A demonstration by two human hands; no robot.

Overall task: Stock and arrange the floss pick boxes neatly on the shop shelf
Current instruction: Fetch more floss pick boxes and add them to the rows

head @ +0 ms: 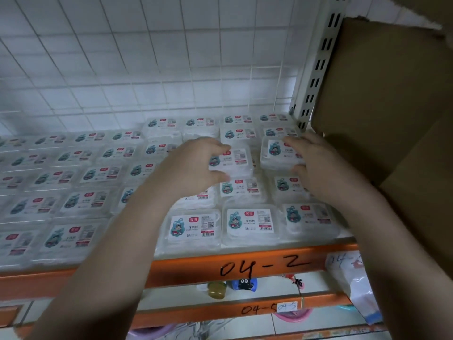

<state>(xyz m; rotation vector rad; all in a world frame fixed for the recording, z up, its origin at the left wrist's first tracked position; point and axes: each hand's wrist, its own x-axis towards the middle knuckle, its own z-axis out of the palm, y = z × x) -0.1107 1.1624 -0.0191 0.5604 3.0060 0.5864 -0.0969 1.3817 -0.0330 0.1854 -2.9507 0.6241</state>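
Observation:
Clear floss pick boxes with white and teal labels cover the shop shelf in rows, several of them stacked at the back right. My left hand grips one floss pick box by its left side, fingers over the far edge and thumb at the near edge. My right hand grips a second floss pick box at its right side, on top of a stack by the upright post. Both forearms reach up over the shelf's front edge.
An orange beam marked 04-2 fronts the shelf. A large cardboard carton stands right of the slotted white upright post. White wire mesh backs the shelf. A lower shelf marked 04-5 holds small items; a plastic bag hangs at the right.

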